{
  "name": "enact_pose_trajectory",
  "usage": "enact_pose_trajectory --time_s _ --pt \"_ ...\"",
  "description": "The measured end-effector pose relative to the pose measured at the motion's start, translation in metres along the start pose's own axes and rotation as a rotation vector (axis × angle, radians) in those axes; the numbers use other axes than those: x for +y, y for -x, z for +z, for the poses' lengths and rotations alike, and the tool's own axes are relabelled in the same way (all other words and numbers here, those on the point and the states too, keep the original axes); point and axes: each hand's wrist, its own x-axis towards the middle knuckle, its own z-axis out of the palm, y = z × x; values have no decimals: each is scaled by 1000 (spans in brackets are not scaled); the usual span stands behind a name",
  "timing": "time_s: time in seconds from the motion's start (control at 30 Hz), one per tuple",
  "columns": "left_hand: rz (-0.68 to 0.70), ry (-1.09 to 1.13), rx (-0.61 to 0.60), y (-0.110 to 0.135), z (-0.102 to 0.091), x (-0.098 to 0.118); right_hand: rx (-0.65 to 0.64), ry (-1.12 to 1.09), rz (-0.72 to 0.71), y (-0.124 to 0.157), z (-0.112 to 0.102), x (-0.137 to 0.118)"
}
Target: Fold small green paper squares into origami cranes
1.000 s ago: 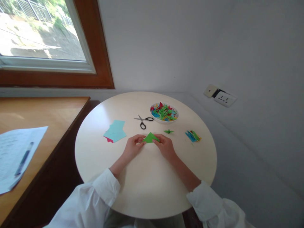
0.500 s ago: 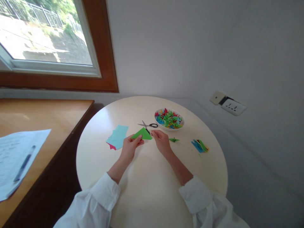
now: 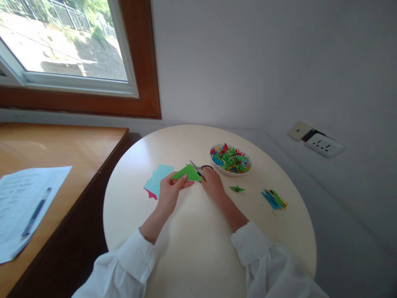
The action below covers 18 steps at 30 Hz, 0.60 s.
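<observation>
My left hand (image 3: 170, 191) pinches a green paper folded into a triangle (image 3: 190, 172), thumb on top and fingers beneath, held above the table. Against the far side of this paper are the scissors (image 3: 207, 167), with black handles and blades pointing left. My right hand (image 3: 212, 182) is closed at the scissors' handles; its fingertips are partly hidden. A small folded green paper crane (image 3: 237, 188) lies on the table to the right of that hand. Light blue paper sheets (image 3: 161, 176), with a pink piece (image 3: 151, 194) under them, lie beyond my left hand.
A white bowl (image 3: 231, 170) full of colourful folded paper pieces stands at the back of the round table (image 3: 198, 256). Paper strips (image 3: 274, 199) lie at the right. Beside the table, a wooden desk (image 3: 89, 145) carries written sheets (image 3: 18, 207) and a pen (image 3: 36, 212).
My right hand has moved from beside the green paper's right corner to the scissors' handles. The left hand still holds the folded paper. The view has turned slightly left.
</observation>
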Motion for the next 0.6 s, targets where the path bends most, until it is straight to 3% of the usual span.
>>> enact_pose_trajectory --time_s 0.23,0.6 --pt "80 -48 -21 9 5 13 -82 151 64 1 -14 -2" --pt "-92 59 -51 33 18 37 -189 308 79 11 -38 -17"
